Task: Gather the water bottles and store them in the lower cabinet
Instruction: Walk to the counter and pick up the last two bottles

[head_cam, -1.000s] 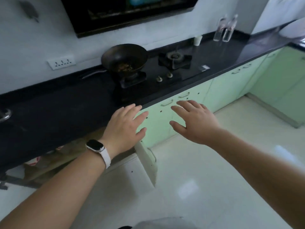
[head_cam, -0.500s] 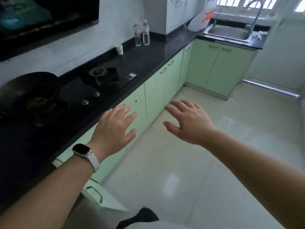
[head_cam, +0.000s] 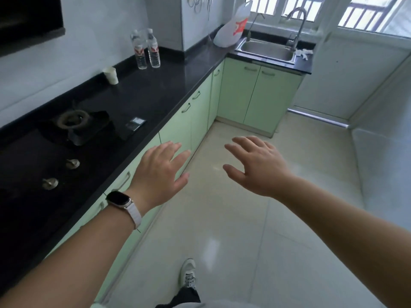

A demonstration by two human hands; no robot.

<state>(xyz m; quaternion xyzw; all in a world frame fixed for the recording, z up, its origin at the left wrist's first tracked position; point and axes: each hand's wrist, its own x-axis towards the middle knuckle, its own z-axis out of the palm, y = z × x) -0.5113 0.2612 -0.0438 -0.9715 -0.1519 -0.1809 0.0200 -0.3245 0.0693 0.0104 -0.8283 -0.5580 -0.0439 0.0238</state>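
Kitchen with a pale tiled floor [head_cam: 244, 230], a black countertop [head_cam: 155, 94] along the left wall and light green lower cabinets [head_cam: 178, 127] beneath it, all doors in view closed. Nearest the camera, one white shoe [head_cam: 188, 274] is planted on the floor. The left hand [head_cam: 159, 176], with a watch [head_cam: 121, 202] on a white strap at the wrist, is held out palm down, fingers spread, gripping nothing; it hangs in front of the cabinet fronts. The right hand [head_cam: 255, 167] is likewise flat, fingers apart, empty, over the floor. On the countertop, a gas hob [head_cam: 75, 123] with two knobs sits left of the hands. Further along stands a white paper cup [head_cam: 110, 75]. Beyond it, two water bottles [head_cam: 145, 50] stand upright, side by side, near the back wall, well apart from both hands. At the far end, a steel sink [head_cam: 266, 50] with a white bag [head_cam: 233, 27] leaning beside it.
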